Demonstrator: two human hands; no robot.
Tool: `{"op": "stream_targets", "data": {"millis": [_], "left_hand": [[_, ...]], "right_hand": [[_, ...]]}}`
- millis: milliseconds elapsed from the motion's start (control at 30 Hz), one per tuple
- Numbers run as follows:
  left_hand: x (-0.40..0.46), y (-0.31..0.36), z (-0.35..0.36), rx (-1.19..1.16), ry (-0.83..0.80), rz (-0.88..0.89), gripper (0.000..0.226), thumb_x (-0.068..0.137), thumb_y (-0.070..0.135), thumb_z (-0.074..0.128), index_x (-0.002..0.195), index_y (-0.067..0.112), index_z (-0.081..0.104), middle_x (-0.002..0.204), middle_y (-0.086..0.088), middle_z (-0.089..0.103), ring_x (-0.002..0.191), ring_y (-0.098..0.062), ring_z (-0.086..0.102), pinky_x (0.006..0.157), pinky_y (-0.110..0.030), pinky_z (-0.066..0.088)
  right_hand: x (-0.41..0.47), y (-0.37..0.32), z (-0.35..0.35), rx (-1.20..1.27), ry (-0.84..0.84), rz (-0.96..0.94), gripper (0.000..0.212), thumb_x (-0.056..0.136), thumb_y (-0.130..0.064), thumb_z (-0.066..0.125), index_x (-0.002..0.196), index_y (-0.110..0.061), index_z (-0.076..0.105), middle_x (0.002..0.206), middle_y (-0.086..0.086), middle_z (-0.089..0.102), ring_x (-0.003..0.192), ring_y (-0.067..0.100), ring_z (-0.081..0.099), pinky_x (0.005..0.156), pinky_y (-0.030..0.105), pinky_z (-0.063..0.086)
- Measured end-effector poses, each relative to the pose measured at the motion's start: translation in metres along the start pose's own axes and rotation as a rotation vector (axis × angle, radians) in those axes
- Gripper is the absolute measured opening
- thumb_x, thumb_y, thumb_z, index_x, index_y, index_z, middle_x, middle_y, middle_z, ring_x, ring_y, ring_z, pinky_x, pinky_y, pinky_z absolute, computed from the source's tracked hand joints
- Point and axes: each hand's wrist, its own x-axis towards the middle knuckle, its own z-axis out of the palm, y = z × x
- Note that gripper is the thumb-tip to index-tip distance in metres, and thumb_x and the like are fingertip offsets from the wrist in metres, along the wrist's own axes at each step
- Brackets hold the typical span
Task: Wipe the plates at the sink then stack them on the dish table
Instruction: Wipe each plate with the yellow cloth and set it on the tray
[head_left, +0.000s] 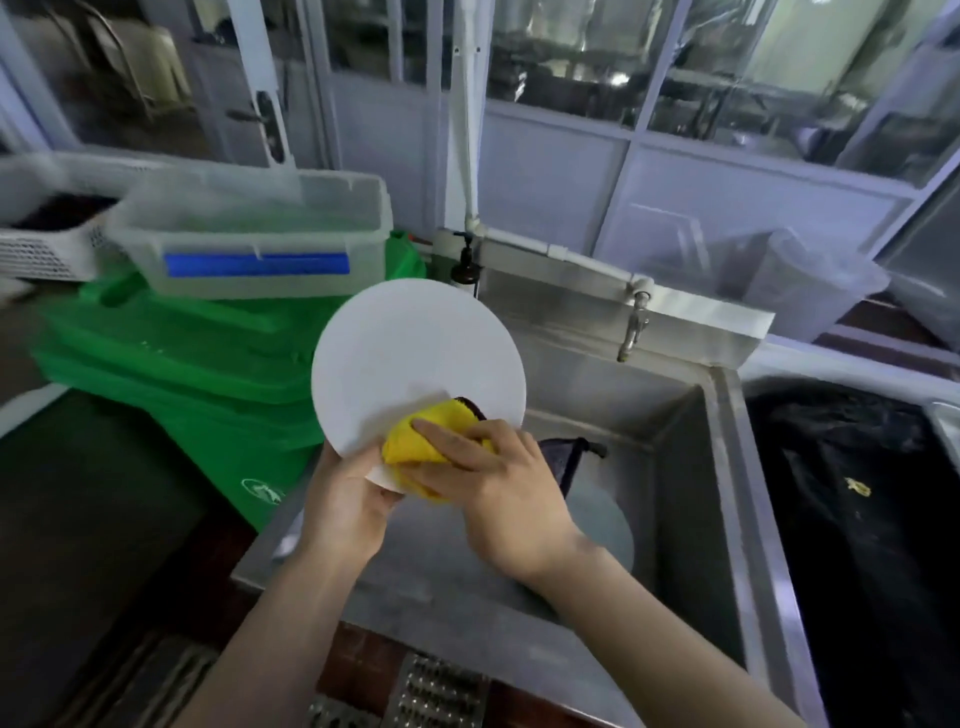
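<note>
A steel sink (727, 467) fills the near right, with green crates (171, 374) to its left and a clear tub (249, 228) on top of them. A white plate (410, 358) is tilted up over the sink's left edge. The left hand (343, 499) grips its near rim. The right hand (493, 488) presses a yellow cloth (410, 441) against the plate, fingers curled over it. Another plate (602, 519) lies in the sink.

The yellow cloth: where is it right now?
Centre of the head view: the right hand presses the yellow cloth against the white plate's lower edge, above the sink.
</note>
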Motion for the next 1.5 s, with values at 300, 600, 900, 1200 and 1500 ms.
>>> {"op": "stream_targets", "data": {"millis": [300, 600, 900, 1200, 1500], "left_hand": [[-0.02, 0.0, -0.001, 0.099, 0.022, -0.011, 0.067, 0.082, 0.044, 0.045, 0.146, 0.027, 0.034, 0.139, -0.001, 0.054, 0.125, -0.025, 0.053, 0.099, -0.052, 0.046], [-0.017, -0.005, -0.012, 0.08, 0.121, -0.031, 0.046, 0.098, 0.042, 0.037, 0.138, 0.022, 0.048, 0.117, -0.009, 0.069, 0.101, -0.027, 0.067, 0.07, -0.038, 0.056], [-0.022, -0.005, -0.006, 0.282, 0.072, -0.049, 0.026, 0.102, 0.039, 0.034, 0.122, 0.036, 0.05, 0.104, 0.015, 0.071, 0.091, -0.003, 0.068, 0.06, -0.019, 0.055], [-0.024, -0.009, 0.006, 0.239, 0.077, -0.034, 0.043, 0.092, 0.051, 0.04, 0.127, 0.029, 0.054, 0.11, 0.002, 0.072, 0.1, -0.017, 0.069, 0.075, -0.036, 0.056], [-0.014, -0.003, 0.011, 0.258, 0.022, 0.007, 0.065, 0.081, 0.059, 0.044, 0.136, 0.024, 0.049, 0.123, -0.004, 0.067, 0.11, -0.021, 0.066, 0.083, -0.04, 0.055]], "right_hand": [[0.021, 0.052, -0.021, -0.202, -0.163, 0.323, 0.056, 0.082, -0.014, 0.057, 0.129, -0.044, 0.055, 0.152, -0.008, 0.034, 0.119, 0.037, 0.043, 0.092, 0.042, 0.033], [-0.006, -0.03, 0.002, 0.029, -0.147, -0.034, 0.061, 0.067, -0.012, 0.053, 0.12, -0.039, 0.063, 0.137, 0.001, 0.055, 0.089, 0.031, 0.058, 0.07, 0.038, 0.048], [0.009, 0.03, -0.023, -0.164, -0.057, 0.226, 0.048, 0.079, -0.022, 0.048, 0.119, -0.044, 0.063, 0.135, 0.002, 0.056, 0.096, 0.038, 0.058, 0.074, 0.041, 0.045], [0.002, -0.01, -0.02, -0.059, -0.042, 0.123, 0.051, 0.073, -0.022, 0.064, 0.121, -0.038, 0.064, 0.134, 0.005, 0.056, 0.089, 0.037, 0.059, 0.071, 0.041, 0.049], [-0.002, 0.008, -0.016, -0.068, -0.021, 0.05, 0.056, 0.075, -0.019, 0.065, 0.124, -0.044, 0.059, 0.136, 0.002, 0.055, 0.095, 0.035, 0.059, 0.072, 0.04, 0.048]]}}
